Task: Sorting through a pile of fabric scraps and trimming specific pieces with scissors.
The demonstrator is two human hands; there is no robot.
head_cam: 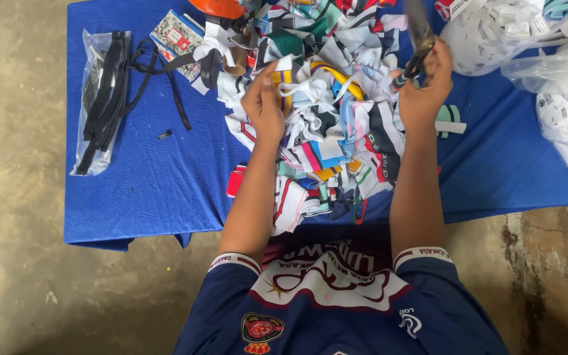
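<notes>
At the blue-covered bench (139, 184), our left hand (263, 105) pinches a yellow-striped fabric scrap (280, 80) atop the pile of colourful fabric scraps (327, 131), while our right hand (424, 89) closes its grip around scissors (418, 41) just above the pile's far right edge.

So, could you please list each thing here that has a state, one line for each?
left hand: closed on a fabric scrap, lifted over the pile
right hand: gripping scissors, blades pointing up; open or closed cannot be told
pile of fabric scraps: loose, heaped, unsorted
black straps: partly inside a clear bag, partly spilling out
blue cloth: spread flat on the floor
</notes>
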